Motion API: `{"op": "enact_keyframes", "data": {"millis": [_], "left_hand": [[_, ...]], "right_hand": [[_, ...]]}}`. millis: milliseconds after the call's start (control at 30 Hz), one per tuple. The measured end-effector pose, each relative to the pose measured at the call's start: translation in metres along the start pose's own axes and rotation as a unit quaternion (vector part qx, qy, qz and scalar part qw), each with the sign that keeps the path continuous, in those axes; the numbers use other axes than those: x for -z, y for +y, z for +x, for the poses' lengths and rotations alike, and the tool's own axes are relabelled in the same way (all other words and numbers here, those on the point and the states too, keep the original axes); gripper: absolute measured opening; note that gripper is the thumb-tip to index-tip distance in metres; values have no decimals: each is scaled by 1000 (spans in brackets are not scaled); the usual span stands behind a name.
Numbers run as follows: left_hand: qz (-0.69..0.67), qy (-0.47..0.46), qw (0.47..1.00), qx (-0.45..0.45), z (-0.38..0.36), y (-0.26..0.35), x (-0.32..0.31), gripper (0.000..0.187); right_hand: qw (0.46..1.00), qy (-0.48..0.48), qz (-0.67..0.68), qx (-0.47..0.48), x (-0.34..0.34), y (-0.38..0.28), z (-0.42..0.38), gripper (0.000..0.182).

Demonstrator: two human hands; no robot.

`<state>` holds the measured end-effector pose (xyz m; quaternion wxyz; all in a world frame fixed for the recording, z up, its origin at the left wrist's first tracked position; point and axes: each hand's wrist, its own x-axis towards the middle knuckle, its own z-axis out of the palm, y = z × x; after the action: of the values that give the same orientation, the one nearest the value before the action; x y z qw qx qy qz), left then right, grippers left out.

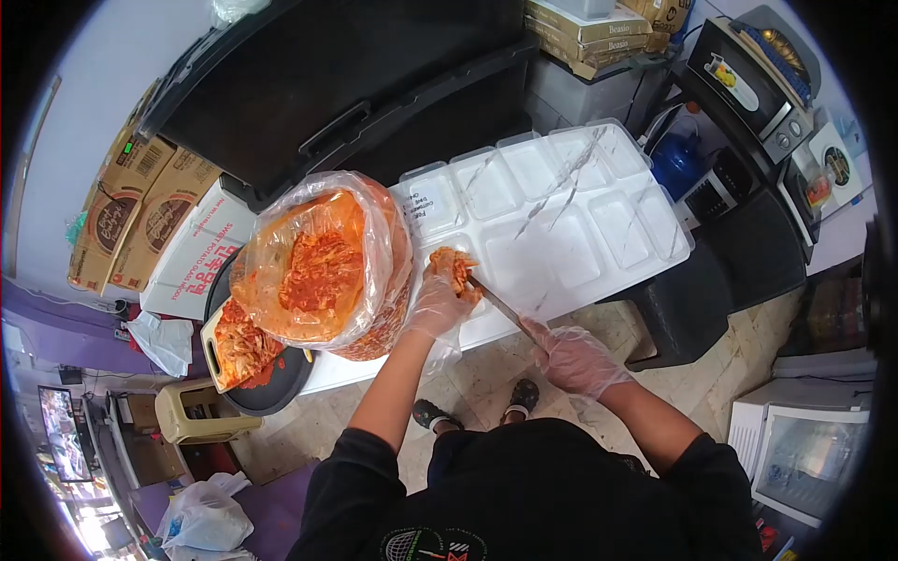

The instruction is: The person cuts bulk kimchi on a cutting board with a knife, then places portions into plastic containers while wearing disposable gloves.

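Note:
My left hand [438,307], in a clear plastic glove, is closed around a clump of kimchi [452,266] above a white plastic container near the table's front edge. A knife [501,307] is gripped in my gloved right hand [578,361]; its tip end reaches the kimchi by my left fingers. Left of my hands stands a large clear plastic bag [379,280] full of red kimchi [323,266]. Further left, more kimchi [245,341] lies on a cutting board [210,344] over a round black tray [271,391].
White rectangular containers [543,245] stand in rows across the white marble-patterned table [327,374]. Behind it is a big black bin [355,84]. Cardboard boxes [150,220] lean at the left. A microwave [739,84] and a black chair-like block [673,309] are on the right.

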<state>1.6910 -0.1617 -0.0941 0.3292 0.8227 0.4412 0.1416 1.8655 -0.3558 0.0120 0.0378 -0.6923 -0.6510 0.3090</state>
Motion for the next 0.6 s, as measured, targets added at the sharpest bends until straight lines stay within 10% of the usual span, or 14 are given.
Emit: {"op": "enact_keyframes", "data": {"millis": [100,600], "left_hand": [[196,-5,979,-59,-11,16,38,68],[119,-51,992,5,3,-15,-3,50]], "right_hand": [[1000,10,-22,18,1,1,6,56],[999,5,-40,-5,44,-13,-58,50]]}}
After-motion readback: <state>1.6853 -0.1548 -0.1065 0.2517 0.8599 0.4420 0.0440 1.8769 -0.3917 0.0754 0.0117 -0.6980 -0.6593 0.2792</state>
